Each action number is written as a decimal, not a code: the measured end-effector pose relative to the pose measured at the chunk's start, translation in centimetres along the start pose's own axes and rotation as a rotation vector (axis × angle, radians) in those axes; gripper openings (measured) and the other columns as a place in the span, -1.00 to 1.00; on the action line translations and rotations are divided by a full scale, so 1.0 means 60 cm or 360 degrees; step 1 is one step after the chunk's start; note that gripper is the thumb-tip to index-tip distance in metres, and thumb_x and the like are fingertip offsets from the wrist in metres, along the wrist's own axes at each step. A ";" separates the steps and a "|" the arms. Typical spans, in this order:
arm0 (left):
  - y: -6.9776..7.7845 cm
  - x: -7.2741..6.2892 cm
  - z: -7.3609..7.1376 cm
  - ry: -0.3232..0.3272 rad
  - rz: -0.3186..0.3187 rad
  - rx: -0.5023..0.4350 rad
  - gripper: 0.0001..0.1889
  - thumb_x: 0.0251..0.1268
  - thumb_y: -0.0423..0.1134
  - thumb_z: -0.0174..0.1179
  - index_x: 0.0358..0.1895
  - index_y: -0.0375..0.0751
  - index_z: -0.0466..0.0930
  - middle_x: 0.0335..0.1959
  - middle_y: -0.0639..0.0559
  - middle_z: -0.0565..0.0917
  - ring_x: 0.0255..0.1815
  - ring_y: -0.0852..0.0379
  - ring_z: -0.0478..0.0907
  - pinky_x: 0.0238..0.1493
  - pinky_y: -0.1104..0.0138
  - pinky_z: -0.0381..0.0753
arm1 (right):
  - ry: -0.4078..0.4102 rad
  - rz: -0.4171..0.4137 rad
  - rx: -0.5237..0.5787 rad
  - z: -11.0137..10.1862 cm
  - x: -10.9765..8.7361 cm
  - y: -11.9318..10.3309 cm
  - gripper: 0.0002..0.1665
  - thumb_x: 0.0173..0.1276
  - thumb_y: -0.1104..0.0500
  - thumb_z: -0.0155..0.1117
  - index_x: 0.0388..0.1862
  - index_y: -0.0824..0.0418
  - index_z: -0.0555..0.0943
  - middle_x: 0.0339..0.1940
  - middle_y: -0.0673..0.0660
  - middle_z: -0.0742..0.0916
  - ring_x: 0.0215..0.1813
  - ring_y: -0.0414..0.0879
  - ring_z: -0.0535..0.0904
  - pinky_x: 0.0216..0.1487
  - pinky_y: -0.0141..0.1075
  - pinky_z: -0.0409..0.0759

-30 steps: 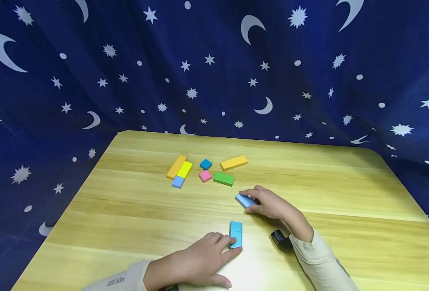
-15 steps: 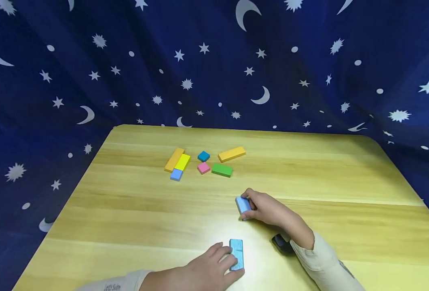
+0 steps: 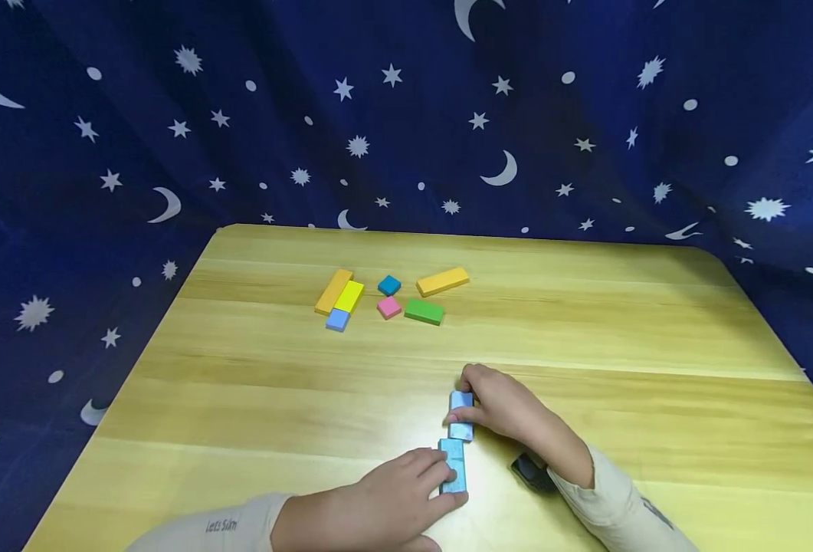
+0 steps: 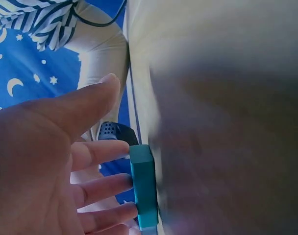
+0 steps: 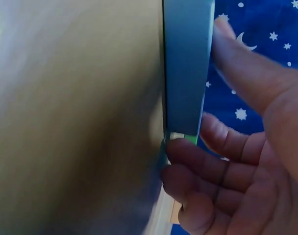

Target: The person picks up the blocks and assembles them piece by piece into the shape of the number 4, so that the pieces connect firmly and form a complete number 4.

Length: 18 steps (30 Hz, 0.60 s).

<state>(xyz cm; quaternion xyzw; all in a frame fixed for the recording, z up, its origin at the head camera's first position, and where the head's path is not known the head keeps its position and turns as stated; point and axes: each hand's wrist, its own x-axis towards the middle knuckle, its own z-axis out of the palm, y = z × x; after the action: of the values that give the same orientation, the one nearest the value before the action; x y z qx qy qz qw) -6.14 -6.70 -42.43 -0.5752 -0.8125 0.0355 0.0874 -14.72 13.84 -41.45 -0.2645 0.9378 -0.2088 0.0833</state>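
Two blocks lie end to end on the table, touching or nearly so in the head view. The nearer one is a turquoise block (image 3: pixel 452 451), and the farther one a light blue block (image 3: pixel 460 432). My left hand (image 3: pixel 385 494) rests its fingertips on the turquoise block; in the left wrist view its fingers reach out fairly straight to that block (image 4: pixel 144 188), with the thumb held away. My right hand (image 3: pixel 506 402) pinches the light blue block between thumb and fingers. Seen from the right wrist, the thumb lies along one face of this block (image 5: pixel 188 68) and fingers curl near its end.
Farther back on the wooden table (image 3: pixel 240 383) lie an orange block (image 3: pixel 333 291), a yellow block (image 3: pixel 349 297) and a small blue block (image 3: pixel 337 320) side by side. Near them are a dark blue block (image 3: pixel 389 285), pink block (image 3: pixel 388 307), green block (image 3: pixel 424 311) and another orange block (image 3: pixel 443 281).
My right hand has turned the light blue block and drawn it nearer, in line with the turquoise one. My left hand keeps its fingers on the turquoise block, which has shifted slightly. The head view has tilted down.
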 end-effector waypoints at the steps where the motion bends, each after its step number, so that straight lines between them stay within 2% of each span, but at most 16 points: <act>1: -0.002 0.002 -0.001 0.0000 -0.0009 -0.0016 -0.40 0.17 0.35 -0.13 0.16 0.10 0.41 0.00 0.10 0.42 0.15 0.12 0.34 0.26 0.37 0.27 | 0.0013 0.0002 -0.0009 0.000 0.002 0.000 -0.56 -0.01 -0.12 0.39 -0.45 0.15 0.41 -0.54 -0.07 0.45 -0.52 -0.26 0.27 -0.53 -0.49 0.26; 8: -0.014 0.009 0.000 -0.0011 -0.0105 -0.0011 -0.38 0.08 0.36 -0.01 0.16 0.12 0.39 0.08 0.10 0.40 0.18 0.13 0.34 0.25 0.29 0.30 | 0.0041 -0.0050 -0.0030 0.000 0.018 0.000 -0.56 0.02 -0.13 0.35 -0.36 0.17 0.46 -0.48 -0.06 0.52 -0.48 -0.27 0.32 -0.47 -0.47 0.32; 12: -0.020 0.013 0.005 -0.0008 -0.0127 -0.0041 -0.39 0.09 0.33 0.01 0.17 0.14 0.39 0.12 0.09 0.39 0.17 0.15 0.34 0.24 0.25 0.32 | 0.0031 -0.0031 -0.0032 -0.002 0.023 0.003 -0.57 0.03 -0.12 0.36 -0.34 0.17 0.47 -0.46 -0.06 0.54 -0.47 -0.26 0.34 -0.45 -0.45 0.35; 18: -0.037 0.024 0.002 -0.0114 -0.0116 -0.0175 -0.43 0.17 0.30 -0.05 0.21 0.14 0.35 0.16 0.08 0.35 0.18 0.17 0.32 0.25 0.23 0.31 | 0.0038 -0.0001 -0.0033 -0.007 0.030 0.008 -0.57 0.02 -0.10 0.37 -0.36 0.17 0.46 -0.46 -0.04 0.54 -0.47 -0.24 0.35 -0.45 -0.43 0.34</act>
<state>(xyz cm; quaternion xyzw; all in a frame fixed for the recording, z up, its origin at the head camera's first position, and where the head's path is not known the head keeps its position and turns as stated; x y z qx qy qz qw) -8.69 -6.09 -42.06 -0.5476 -0.8362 0.0083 0.0278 -16.58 13.37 -41.34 -0.2629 0.9408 -0.2023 0.0694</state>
